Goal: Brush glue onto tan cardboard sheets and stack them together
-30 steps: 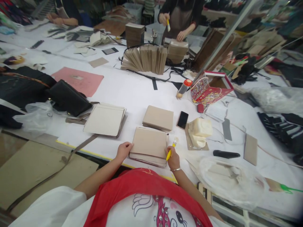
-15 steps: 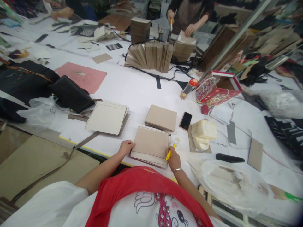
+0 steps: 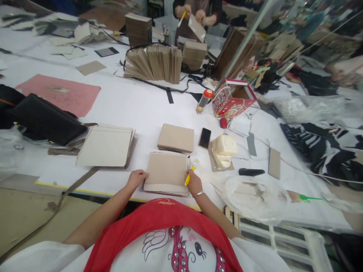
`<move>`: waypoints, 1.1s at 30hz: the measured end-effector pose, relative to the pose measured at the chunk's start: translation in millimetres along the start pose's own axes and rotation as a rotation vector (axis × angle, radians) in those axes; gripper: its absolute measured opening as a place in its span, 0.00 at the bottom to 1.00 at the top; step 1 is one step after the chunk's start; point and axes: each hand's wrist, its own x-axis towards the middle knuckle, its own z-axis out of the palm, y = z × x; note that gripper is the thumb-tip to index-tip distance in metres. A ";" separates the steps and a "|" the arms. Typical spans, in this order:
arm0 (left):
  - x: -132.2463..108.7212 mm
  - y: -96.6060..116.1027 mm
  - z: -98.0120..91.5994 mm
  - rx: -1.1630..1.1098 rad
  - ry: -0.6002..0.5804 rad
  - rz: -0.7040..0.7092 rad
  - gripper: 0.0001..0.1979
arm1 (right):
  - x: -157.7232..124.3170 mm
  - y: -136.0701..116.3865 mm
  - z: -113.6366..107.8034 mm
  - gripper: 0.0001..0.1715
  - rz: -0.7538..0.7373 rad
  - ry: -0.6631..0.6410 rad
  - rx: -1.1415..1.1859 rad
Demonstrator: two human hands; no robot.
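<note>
A flat beige panel (image 3: 168, 169) with a paler strip along its near edge lies on a low pile in front of me. My left hand (image 3: 137, 178) is closed on its left edge, thumb and fingers pinched together. At the right edge, my right hand (image 3: 194, 183) is wrapped around a yellow-handled brush (image 3: 187, 180), bristles pointing away from me; some fingers touch the panel, partly hidden. Just behind sits a stack of beige panels (image 3: 176, 138). To the left is a stack of larger, whitish panels (image 3: 105, 146).
Right of the stacks lie a phone (image 3: 204, 138), a cream-coloured block (image 3: 224, 147) on a board and a black-handled tool (image 3: 251, 172). Farther back stand a red-lidded bottle (image 3: 204, 101) and a red gift bag (image 3: 234, 100). A co-worker (image 3: 195, 13) stands across the table.
My view has turned right, so the table's things sit farther left. Both hands stay at the panel's edges. Across the table, the co-worker now holds a panel tilted up off the stack.
</note>
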 end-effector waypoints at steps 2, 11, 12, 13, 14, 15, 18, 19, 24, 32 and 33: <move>-1.4 1.6 -0.2 -0.013 -0.002 -0.011 0.15 | 0.3 -0.5 0.1 0.11 0.021 -0.014 -0.012; -4.7 7.0 -2.8 -0.031 -0.024 -0.019 0.15 | -1.7 -5.1 -4.7 0.12 0.033 -0.024 -0.017; -4.9 7.7 -3.1 -0.029 -0.020 -0.017 0.15 | -1.9 -5.2 -4.8 0.12 0.030 -0.026 -0.018; -5.3 8.6 -3.5 -0.026 -0.017 -0.013 0.15 | -2.2 -5.2 -4.7 0.12 0.028 -0.027 -0.019; -5.7 9.7 -4.0 -0.021 -0.015 -0.007 0.15 | -2.3 -4.9 -4.4 0.13 0.026 -0.026 -0.021; -5.9 10.7 -4.6 -0.016 -0.013 -0.003 0.15 | -2.4 -4.5 -3.9 0.13 0.027 -0.023 -0.020; -5.0 11.8 -6.1 0.002 -0.012 -0.007 0.14 | -1.8 -2.9 -1.9 0.13 0.025 -0.004 -0.006; -4.4 11.5 -6.4 0.010 -0.009 -0.013 0.14 | -1.6 -2.4 -1.3 0.13 0.021 0.002 -0.001; -3.2 8.7 -6.3 0.051 -0.006 -0.018 0.13 | -2.2 -1.3 1.1 0.13 0.003 0.016 -0.004; -2.7 14.8 -7.4 0.163 -0.004 -0.001 0.11 | -1.3 0.0 0.7 0.12 0.003 0.017 -0.017; -2.4 16.0 -7.7 0.194 -0.005 0.004 0.11 | -1.2 -1.3 0.0 0.12 0.007 0.011 -0.026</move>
